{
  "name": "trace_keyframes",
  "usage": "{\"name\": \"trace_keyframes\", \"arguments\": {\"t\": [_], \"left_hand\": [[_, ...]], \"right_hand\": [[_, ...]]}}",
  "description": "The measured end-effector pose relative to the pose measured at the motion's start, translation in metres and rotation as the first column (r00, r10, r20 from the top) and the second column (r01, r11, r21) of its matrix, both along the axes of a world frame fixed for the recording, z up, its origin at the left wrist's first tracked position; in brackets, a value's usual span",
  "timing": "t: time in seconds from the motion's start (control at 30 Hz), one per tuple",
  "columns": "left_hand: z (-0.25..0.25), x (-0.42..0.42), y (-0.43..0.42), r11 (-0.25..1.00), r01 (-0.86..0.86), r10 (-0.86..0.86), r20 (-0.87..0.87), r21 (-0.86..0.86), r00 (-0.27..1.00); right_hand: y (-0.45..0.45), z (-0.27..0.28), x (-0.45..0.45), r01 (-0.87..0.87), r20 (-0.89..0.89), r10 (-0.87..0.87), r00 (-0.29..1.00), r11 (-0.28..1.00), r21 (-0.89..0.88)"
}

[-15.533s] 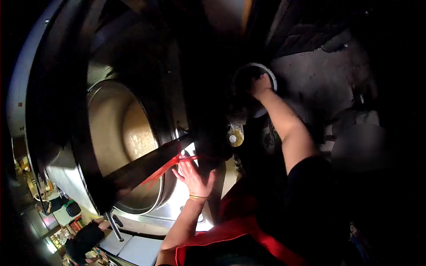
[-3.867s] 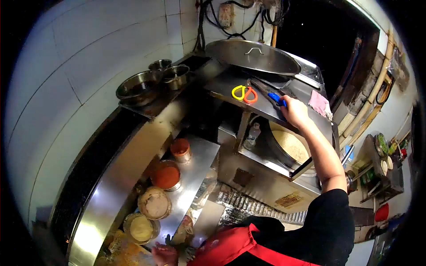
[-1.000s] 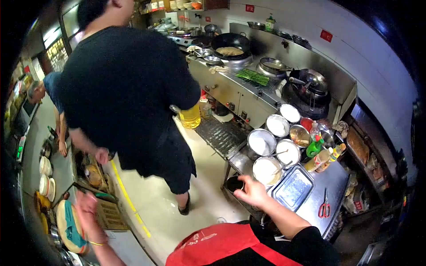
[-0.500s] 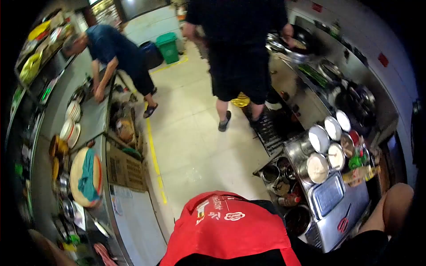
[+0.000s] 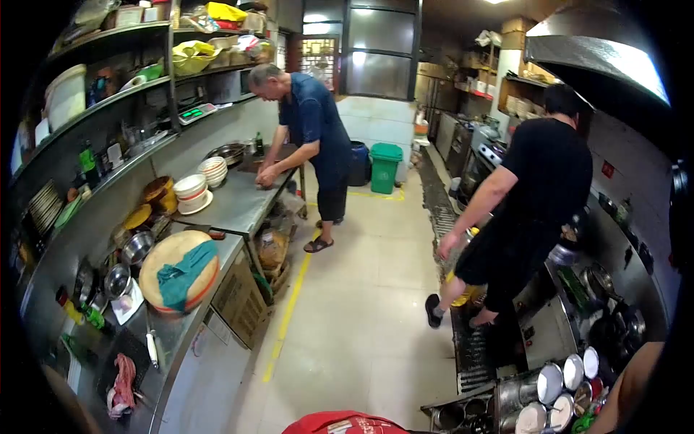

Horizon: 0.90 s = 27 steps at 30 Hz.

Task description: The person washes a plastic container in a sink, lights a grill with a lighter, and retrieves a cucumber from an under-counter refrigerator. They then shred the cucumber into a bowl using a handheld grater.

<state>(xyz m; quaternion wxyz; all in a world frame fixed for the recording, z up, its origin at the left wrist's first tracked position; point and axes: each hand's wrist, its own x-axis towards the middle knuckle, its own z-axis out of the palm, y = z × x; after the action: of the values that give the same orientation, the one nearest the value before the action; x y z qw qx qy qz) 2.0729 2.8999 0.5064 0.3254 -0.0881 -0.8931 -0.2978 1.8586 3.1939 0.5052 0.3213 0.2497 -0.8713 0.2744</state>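
Observation:
Neither of my hands shows in the head view. Only part of my right arm [image 5: 635,387] enters at the lower right edge, near the metal pots of seasoning [image 5: 549,383]. A dim sliver of my left arm [image 5: 69,398] lies at the lower left edge, beside the counter with a piece of raw meat [image 5: 123,383] on a dark board. Farther along that counter are a white-handled knife [image 5: 152,349] and a round chopping block [image 5: 163,264] with a teal cloth [image 5: 186,275] on it. My red apron [image 5: 343,423] shows at the bottom.
A co-worker in dark blue [image 5: 314,119] bends over the left counter, both hands near its surface. Another co-worker in black [image 5: 538,188] stands at the right by the stove. Stacked bowls [image 5: 191,188] sit on the left counter. A green bin [image 5: 385,166] stands at the back.
My view has tilted up and turned, bringing in more shelves and the back of the kitchen. The co-worker in black has shifted stance, one arm now hanging out to the left.

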Motion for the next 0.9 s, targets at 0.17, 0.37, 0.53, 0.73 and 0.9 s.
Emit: {"name": "trace_keyframes", "arguments": {"t": [0.17,0.37,0.53,0.73,0.9], "left_hand": [[0.003,0.008,-0.010,0.996,-0.084,0.084,-0.008,0.008,0.996],[0.018,0.055,-0.025,0.972,-0.233,0.227,-0.151,-0.021,0.962],[0.009,0.187,-0.005,0.926,-0.367,0.359,-0.512,0.090,0.780],[-0.179,0.326,0.040,0.352,-0.799,0.934,-0.129,0.488,0.332],[-0.474,0.461,0.019,-0.242,-0.738,0.650,0.670,0.630,0.359]], "right_hand": [[0.000,0.003,-0.005,-0.030,-0.032,0.028,0.999,0.998,-0.047],[0.005,0.018,0.023,-0.235,-0.318,0.145,0.937,0.934,-0.269],[0.028,0.028,0.123,-0.849,-0.814,0.355,0.459,0.445,-0.285],[0.008,-0.137,0.083,-0.683,-0.243,0.676,0.696,0.727,0.069],[-0.008,-0.325,0.096,-0.716,0.692,0.187,0.697,0.132,0.686]]}}
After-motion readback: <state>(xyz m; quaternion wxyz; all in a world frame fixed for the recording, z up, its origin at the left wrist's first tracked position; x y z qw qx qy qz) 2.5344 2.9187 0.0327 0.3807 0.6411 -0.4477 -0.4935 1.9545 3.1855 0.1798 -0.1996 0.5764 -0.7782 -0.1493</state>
